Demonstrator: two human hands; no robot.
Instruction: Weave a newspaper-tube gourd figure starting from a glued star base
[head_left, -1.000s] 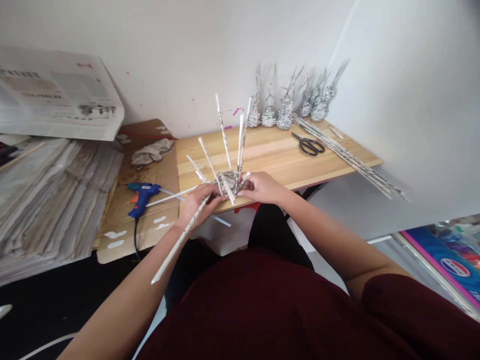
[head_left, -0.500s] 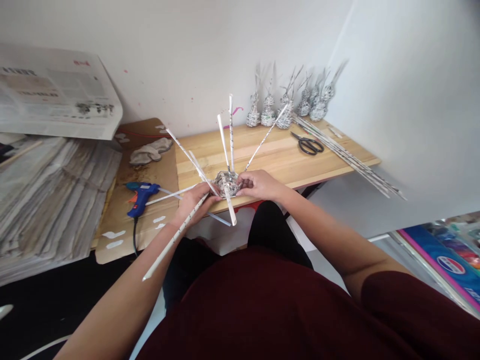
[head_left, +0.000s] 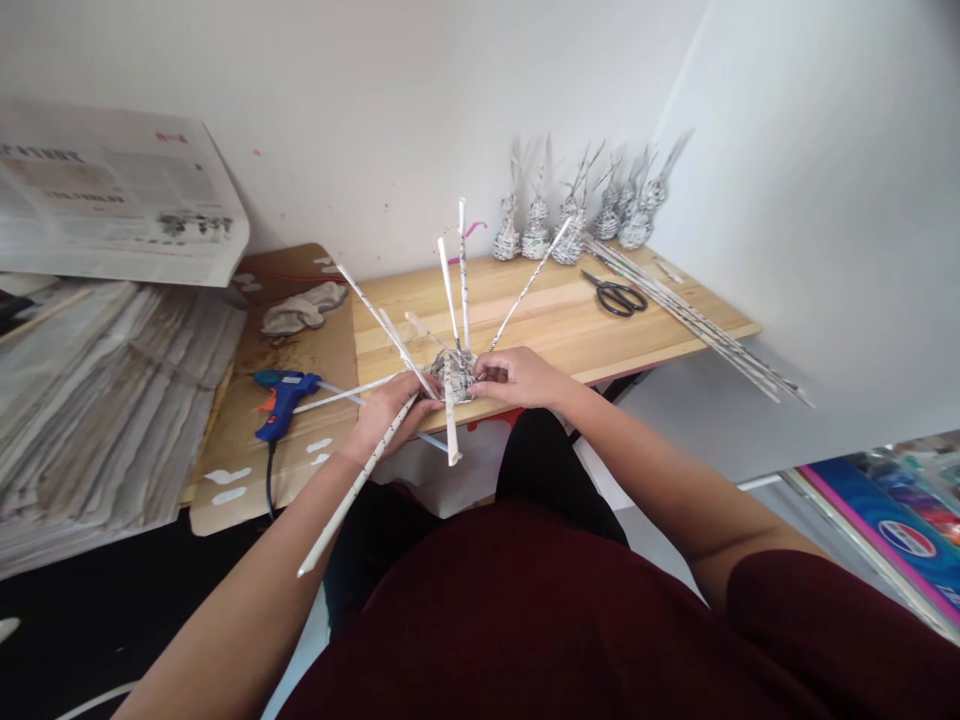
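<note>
A small round piece woven from rolled newspaper is held at the front edge of the wooden table. Several long rolled paper sticks fan out from it, some upward, one across my left forearm. My left hand is closed on the left side of the weave, its fingers around the base of the sticks. On the opposite side, my right hand pinches the rim with thumb and fingers. The exact strand under the right fingertips is too small to make out.
A blue glue gun lies on cardboard at left, near a cloth glove and stacked newspapers. Black scissors, loose paper sticks and several woven figures are toward the back right.
The woven piece has turned and tilted slightly between my hands, and its front stick has swung left. Another stick now shows behind it. Both hands keep their hold.
</note>
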